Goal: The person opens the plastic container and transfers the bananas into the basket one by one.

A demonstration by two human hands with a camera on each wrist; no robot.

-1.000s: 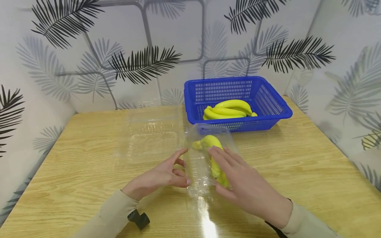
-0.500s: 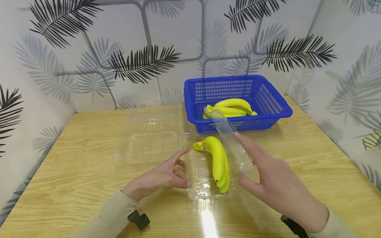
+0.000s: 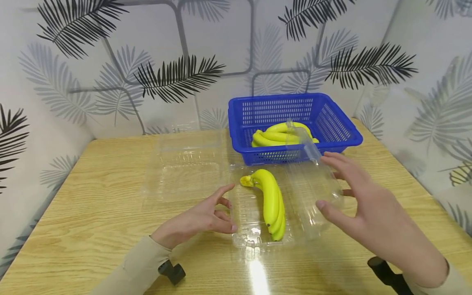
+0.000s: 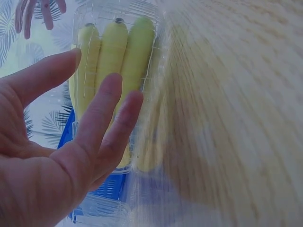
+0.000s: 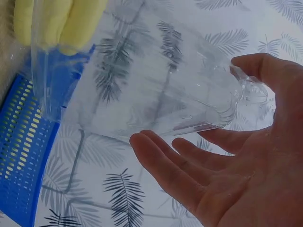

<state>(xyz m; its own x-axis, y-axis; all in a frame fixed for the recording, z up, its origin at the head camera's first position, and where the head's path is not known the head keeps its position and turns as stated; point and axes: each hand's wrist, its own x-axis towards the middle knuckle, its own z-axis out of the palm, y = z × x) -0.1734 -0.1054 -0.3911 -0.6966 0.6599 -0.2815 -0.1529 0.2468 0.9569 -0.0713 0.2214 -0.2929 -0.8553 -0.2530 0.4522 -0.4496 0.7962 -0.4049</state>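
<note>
A bunch of yellow bananas lies in a clear plastic clamshell container on the table. My left hand stays at the container's left side, its fingertips right at the wall and its fingers relaxed. In the left wrist view, that hand overlaps the see-through wall, with banana tips behind it. The container's lid stands raised and tilted to the right. Beside the lid's outer edge is my right hand, thumb and fingers spread. From the right wrist, the lid shows close to its fingertips.
Behind the container stands a blue plastic basket with more bananas inside. A second clear container, lid raised, sits at the left on the wooden table. A leaf-patterned wall borders the table's back.
My right hand has moved right from over the bananas, and the lid has swung open to the right, uncovering them. The left hand has stayed in place.
</note>
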